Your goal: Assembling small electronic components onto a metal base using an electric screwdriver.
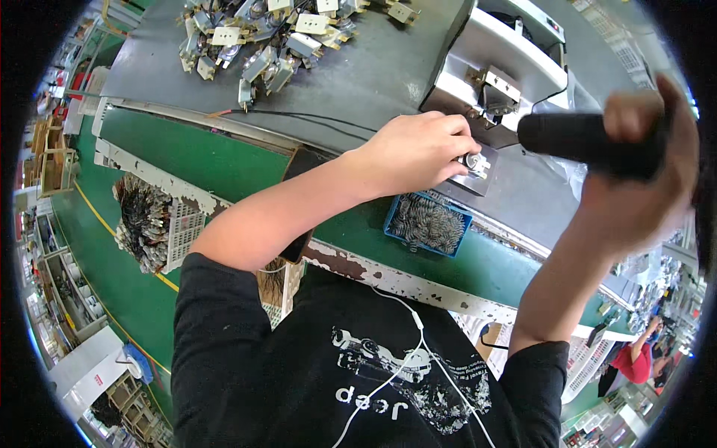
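Note:
My left hand (418, 153) reaches over the bench edge, its thumb and fingers closed on a small silver metal part (474, 166) with a dark round piece on it. The part rests on a flat metal plate in front of a box-shaped metal machine (497, 71). My right hand (635, 187), smeared by motion, is raised at the right and wrapped round a black cylindrical tool (564, 136). The tool's blunt end points left, toward the machine. Just below my left hand, a blue bin (390, 230) holds many small grey coiled metal pieces.
Many metal and cream-coloured assemblies (261, 37) lie heaped on the grey bench (358, 82). Dark wires (299, 114) trail from the heap toward my left forearm. A white crate (187, 231) with wired parts stands at the left. Another person (635, 362) works at the far right.

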A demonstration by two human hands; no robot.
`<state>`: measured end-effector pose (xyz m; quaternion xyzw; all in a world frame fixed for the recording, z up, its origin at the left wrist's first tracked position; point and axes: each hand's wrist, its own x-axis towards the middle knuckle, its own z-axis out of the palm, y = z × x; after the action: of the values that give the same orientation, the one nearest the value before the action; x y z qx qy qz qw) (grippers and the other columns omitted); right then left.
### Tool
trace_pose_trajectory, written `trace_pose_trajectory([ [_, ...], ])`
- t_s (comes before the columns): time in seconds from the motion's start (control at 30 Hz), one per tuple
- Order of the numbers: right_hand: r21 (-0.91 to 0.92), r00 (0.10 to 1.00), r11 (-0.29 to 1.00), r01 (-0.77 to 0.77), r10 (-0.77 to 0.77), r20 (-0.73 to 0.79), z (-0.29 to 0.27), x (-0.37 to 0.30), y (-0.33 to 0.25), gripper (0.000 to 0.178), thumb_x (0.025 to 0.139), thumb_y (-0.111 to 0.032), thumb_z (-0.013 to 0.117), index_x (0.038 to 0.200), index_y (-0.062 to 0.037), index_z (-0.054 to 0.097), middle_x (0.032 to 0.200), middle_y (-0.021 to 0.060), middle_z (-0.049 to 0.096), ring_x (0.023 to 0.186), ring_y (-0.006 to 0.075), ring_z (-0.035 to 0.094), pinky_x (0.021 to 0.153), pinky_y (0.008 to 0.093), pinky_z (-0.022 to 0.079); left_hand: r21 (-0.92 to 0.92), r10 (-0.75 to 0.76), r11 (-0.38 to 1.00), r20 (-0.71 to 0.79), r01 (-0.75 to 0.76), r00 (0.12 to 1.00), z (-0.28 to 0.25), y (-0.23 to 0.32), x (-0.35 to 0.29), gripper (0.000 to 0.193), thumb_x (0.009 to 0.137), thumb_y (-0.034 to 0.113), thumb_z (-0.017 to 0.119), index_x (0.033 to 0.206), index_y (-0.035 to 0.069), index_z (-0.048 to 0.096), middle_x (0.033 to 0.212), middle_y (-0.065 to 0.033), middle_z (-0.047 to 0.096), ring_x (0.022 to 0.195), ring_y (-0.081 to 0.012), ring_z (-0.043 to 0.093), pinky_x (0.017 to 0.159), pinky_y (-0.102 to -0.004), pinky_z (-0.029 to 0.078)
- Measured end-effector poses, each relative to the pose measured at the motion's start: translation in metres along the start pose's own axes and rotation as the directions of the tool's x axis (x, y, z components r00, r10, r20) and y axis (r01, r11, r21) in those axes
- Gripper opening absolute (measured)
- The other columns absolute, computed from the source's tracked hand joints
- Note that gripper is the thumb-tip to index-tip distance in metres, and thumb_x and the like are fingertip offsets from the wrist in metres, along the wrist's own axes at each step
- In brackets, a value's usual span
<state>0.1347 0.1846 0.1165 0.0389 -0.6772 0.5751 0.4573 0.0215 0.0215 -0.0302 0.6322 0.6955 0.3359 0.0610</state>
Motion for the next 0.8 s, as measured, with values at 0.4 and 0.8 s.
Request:
trace_pose_trajectory([
  [0.4, -0.026, 0.961, 0.991, 0.132, -0.134, -0.243, 0.035, 0.002, 0.04, 0.022, 0.092, -0.004, 0.067, 0.107, 0.0088, 0.057, 0.071, 0.016, 0.066, 0.059, 0.0201, 0.062, 0.059, 0.0333, 0.054, 0.048, 0.037, 0.998, -0.114, -0.031, 0.993, 0.004, 0.0, -0.004, 0.024, 0.08, 0.019, 0.075, 0.103, 0.013, 0.07, 0.095, -0.0043, 0.058, 0.089, -0.0255, 0.063, 0.075, -0.0387, 0.057],
  [0.8, -0.084, 0.996, 0.994, 0.065, -0.07, -0.053, 0.032, 0.004, 0.049, 0.075, 0.092, 0.002, 0.065, 0.151, -0.0056, 0.018, 0.098, 0.0246, 0.069, 0.062, 0.0185, 0.066, 0.057, 0.0337, 0.056, 0.045, 0.014, 0.999, -0.05, -0.012, 0.999, 0.003, 0.002, -0.004, 0.027, 0.085, 0.02, 0.073, 0.11, 0.013, 0.066, 0.103, -0.0044, 0.058, 0.094, -0.0259, 0.062, 0.079, -0.0376, 0.055],
])
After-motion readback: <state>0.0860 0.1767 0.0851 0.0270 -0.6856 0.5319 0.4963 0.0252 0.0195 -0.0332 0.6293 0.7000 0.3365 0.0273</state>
